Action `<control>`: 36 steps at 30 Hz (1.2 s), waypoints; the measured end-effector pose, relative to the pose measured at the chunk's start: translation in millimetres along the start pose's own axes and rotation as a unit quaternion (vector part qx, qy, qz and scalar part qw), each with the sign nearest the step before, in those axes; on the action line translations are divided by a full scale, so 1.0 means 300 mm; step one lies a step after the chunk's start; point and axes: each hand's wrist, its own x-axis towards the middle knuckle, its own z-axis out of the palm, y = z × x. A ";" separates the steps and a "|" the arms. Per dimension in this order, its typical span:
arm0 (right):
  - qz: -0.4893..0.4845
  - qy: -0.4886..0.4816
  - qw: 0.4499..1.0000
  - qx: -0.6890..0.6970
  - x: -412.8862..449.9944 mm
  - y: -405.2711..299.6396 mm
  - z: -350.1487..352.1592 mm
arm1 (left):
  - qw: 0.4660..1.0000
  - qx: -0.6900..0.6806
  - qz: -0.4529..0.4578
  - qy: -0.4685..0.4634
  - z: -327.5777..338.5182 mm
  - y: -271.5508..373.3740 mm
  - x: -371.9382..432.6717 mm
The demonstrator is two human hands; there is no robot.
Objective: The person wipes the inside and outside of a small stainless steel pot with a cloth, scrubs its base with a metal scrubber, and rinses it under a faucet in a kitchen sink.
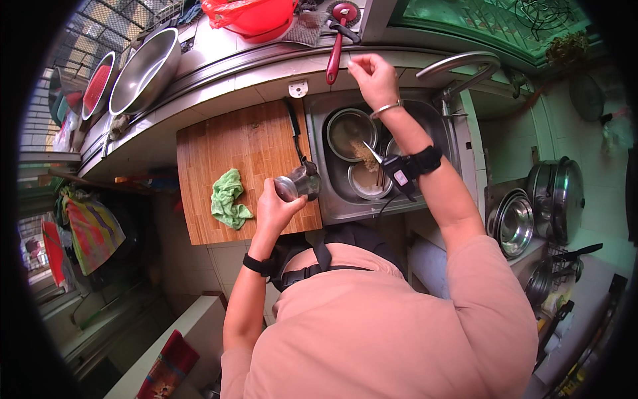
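My left hand (280, 208) holds a small metal and see-through pot (304, 180) by its round end, tilted over the right edge of a wooden cutting board (214, 144). On the board lie a crumpled green cloth (228, 199) and a black-handled knife (292, 119). My right hand (374, 77) is raised above the back of the steel sink (339, 212), thumb and fingertips close together; whether they pinch something small is unclear. In the sink are a round metal bowl (352, 134) with cloudy liquid, another bowl (366, 184) with liquid, and a tan scrubber (366, 157).
A curved faucet (468, 60) stands at the sink's right. On the back ledge are a red-handled tool (335, 57), a red basin (259, 17) and a large steel bowl (147, 75). Nested steel bowls (516, 224) and a lidded pot (558, 199) stand at the right.
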 end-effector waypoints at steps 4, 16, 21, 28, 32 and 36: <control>0.101 0.083 0.939 -0.318 -0.157 0.300 -0.308 | 0.996 -0.028 0.054 -0.059 0.047 0.121 0.052; 0.147 -0.041 0.761 -0.631 -0.097 0.522 -0.808 | 0.988 0.012 0.134 -0.079 0.231 0.497 0.281; 0.128 -0.069 0.753 -0.642 -0.100 0.506 -0.797 | 0.988 -0.001 0.145 -0.060 0.281 0.540 0.331; 0.143 -0.024 0.768 -0.624 -0.138 0.558 -0.802 | 0.987 -0.027 0.098 -0.124 0.321 0.620 0.352; 0.143 -0.033 0.784 -0.603 -0.142 0.522 -0.776 | 0.989 -0.035 0.101 -0.098 0.373 0.603 0.399; 0.150 -0.036 0.779 -0.608 -0.172 0.536 -0.785 | 0.988 -0.037 0.065 -0.134 0.416 0.620 0.445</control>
